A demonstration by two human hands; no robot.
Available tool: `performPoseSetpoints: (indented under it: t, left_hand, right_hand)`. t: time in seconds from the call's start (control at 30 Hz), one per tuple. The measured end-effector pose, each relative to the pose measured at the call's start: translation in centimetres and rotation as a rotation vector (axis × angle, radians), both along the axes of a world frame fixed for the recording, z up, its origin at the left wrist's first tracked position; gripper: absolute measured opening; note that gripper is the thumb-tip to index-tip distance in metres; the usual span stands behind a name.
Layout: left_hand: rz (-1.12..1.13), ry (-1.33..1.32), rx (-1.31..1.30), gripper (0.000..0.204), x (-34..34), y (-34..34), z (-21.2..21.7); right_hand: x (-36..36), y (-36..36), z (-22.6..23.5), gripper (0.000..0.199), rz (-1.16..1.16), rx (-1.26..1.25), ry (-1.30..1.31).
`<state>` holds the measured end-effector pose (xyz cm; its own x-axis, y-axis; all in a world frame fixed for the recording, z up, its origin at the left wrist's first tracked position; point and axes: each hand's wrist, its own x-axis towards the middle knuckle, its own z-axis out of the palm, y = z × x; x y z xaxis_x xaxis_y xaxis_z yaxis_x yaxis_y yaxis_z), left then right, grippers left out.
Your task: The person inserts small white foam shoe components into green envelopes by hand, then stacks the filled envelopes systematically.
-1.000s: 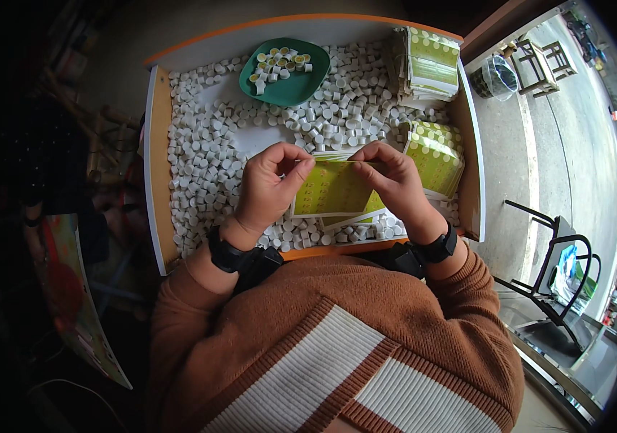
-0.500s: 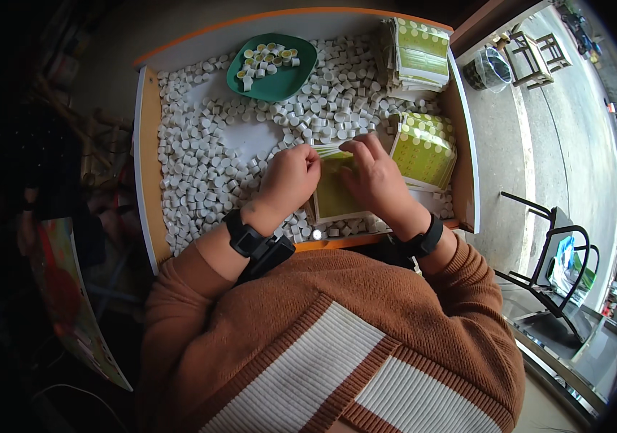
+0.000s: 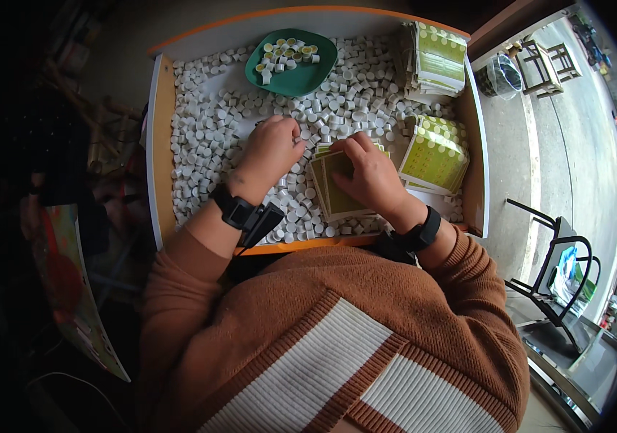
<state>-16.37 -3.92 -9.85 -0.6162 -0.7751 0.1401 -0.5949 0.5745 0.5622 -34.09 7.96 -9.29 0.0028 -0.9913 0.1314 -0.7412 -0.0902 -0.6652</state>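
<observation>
My right hand [image 3: 368, 172] rests on a small stack of green cards with pale edges [image 3: 341, 198], its fingers bent over the top edge and the thumb curled in on the card face. To its left, my left hand [image 3: 274, 148] is over the loose white caps [image 3: 214, 155], fingertips drawn together in a pinch. What the left fingers hold, if anything, is hidden. The short round caps spread across a shallow box [image 3: 155, 159] with orange edging.
A green dish [image 3: 315, 76] with several yellow-topped caps [image 3: 287, 52] sits at the back. Bundled green cards [image 3: 440, 61] and another green card pile [image 3: 432, 155] lie along the right side. Beyond are a black chair [image 3: 557, 267], a lined bin [image 3: 500, 77] and a wooden stool [image 3: 539, 68].
My left hand has left the top edge of the green cards and moved up and left over the caps. The right hand stays on the stack. The whole view has shifted slightly.
</observation>
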Motion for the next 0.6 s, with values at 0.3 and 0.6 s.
performPoseSetpoints:
  t: [0.3, 0.6]
  left_hand:
    - [0.044, 0.100, 0.294, 0.017, 0.6, 1.0, 1.5]
    - [-0.009, 0.598, 0.813, 0.021, 1.5, 4.6, 1.7]
  right_hand:
    - [0.3, -0.2, 0.2, 0.029, 0.022, -0.001, 0.032]
    - [-0.9, 0.1, -0.4, 0.018, -0.029, 0.140, -0.355]
